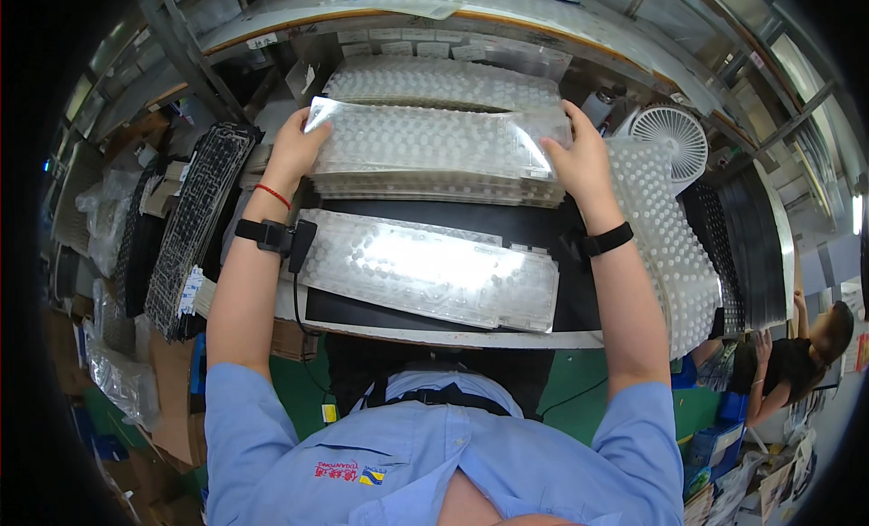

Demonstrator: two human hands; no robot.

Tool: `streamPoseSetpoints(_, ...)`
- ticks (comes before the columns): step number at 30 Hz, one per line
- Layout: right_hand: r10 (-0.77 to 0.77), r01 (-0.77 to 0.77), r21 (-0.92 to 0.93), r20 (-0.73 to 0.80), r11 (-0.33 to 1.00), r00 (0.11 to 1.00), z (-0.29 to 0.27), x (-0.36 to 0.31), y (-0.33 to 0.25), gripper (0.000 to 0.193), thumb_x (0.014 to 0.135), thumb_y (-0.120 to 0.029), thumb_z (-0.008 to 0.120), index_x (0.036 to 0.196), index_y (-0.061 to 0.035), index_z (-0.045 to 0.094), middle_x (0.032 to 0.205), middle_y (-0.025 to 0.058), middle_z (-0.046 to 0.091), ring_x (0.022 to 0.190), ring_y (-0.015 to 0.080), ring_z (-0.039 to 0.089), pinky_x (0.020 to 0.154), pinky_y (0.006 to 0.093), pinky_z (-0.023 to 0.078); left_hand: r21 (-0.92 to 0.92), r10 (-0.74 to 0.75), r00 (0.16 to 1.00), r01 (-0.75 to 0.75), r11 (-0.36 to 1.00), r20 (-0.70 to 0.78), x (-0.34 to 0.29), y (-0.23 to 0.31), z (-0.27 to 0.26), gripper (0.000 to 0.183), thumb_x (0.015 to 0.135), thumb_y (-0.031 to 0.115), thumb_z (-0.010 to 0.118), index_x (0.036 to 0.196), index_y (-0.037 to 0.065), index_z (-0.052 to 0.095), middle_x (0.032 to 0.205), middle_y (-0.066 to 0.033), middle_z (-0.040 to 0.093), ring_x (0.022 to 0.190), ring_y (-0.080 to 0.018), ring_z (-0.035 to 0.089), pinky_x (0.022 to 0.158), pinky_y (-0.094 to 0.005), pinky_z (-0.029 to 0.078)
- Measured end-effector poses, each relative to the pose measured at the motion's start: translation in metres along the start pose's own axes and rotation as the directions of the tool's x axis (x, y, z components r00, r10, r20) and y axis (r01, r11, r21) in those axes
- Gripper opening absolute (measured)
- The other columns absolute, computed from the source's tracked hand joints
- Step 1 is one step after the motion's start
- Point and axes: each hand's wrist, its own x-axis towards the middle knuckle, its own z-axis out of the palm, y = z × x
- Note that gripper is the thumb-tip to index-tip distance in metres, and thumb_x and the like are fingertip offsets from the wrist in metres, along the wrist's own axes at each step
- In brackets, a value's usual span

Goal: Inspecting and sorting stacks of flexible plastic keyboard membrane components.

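Observation:
A clear plastic sheet [421, 138] with rows of small rounded shapes is stretched between my two hands. My left hand [300, 148] grips its left end, and my right hand [579, 159] grips its right end with the thumb on top. Just below it lies a stack of similar translucent sheets [434, 191]. Behind stands another stack of clear sheets [444, 81]. Nearer to me, a long clear sheet [425, 271] rests on the black table mat [570, 300], glare washing out its middle. Whether the held sheet touches the stack, I cannot tell.
Stacked black keyboard-like panels [199, 227] lie at the left, beside clear plastic bags [118, 345]. At the right are a dotted translucent sheet [661, 245], a white fan [670, 144] and black panels [751, 245]. A shelf [434, 14] spans the back. A person [797, 358] is at far right.

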Motion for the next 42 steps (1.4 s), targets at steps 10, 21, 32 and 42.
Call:
streamPoseSetpoints(10, -0.015, 0.057, 0.664, -0.069, 0.745, 0.998, -0.05, -0.058, -0.051, 0.026, 0.086, 0.004, 0.063, 0.111, -0.0025, 0.059, 0.104, 0.0057, 0.059, 0.101, 0.0106, 0.056, 0.079, 0.0222, 0.046, -0.452, 0.103, 0.991, -0.054, 0.89, 0.085, -0.03, 0.006, -0.019, 0.047, 0.089, 0.01, 0.066, 0.13, -0.004, 0.049, 0.115, -0.0082, 0.061, 0.105, -0.0137, 0.056, 0.095, -0.0282, 0.042)
streamPoseSetpoints(21, 0.12, -0.02, 0.678, -0.102, 0.735, 0.987, -0.066, -0.117, -0.05, 0.03, 0.089, 0.005, 0.059, 0.116, -0.004, 0.049, 0.121, 0.0147, 0.059, 0.109, 0.0187, 0.058, 0.094, 0.0303, 0.046, -0.444, 0.33, 0.944, -0.302, 0.844, -0.014, -0.065, 0.023, -0.015, 0.025, 0.09, 0.001, 0.062, 0.113, 0.003, 0.054, 0.106, -0.0028, 0.062, 0.098, -0.0091, 0.056, 0.085, -0.0239, 0.045)
streamPoseSetpoints(32, 0.328, -0.332, 0.659, 0.136, 0.675, 0.935, -0.055, -0.195, -0.059, 0.077, 0.073, 0.009, 0.071, 0.14, 0.0003, 0.035, 0.106, 0.0127, 0.062, 0.098, 0.0157, 0.061, 0.083, 0.0275, 0.051, -0.424, 0.152, 0.988, -0.122, 0.898, 0.037, -0.174, -0.049, -0.035, 0.032, 0.085, -0.001, 0.064, 0.113, 0.005, 0.049, 0.107, -0.0039, 0.056, 0.1, -0.013, 0.055, 0.089, -0.0273, 0.043)
streamPoseSetpoints(42, 0.384, -0.326, 0.63, 0.047, 0.705, 0.922, -0.056, -0.215, -0.044, 0.051, 0.077, 0.007, 0.07, 0.123, -0.002, 0.049, 0.107, 0.0104, 0.06, 0.095, 0.0147, 0.059, 0.085, 0.0276, 0.048, -0.456, 0.064, 0.997, -0.037, 0.889, 0.044, -0.179, -0.047, -0.04, 0.034, 0.085, 0.0, 0.066, 0.114, 0.004, 0.05, 0.108, -0.005, 0.06, 0.1, -0.0145, 0.058, 0.089, -0.0276, 0.045)
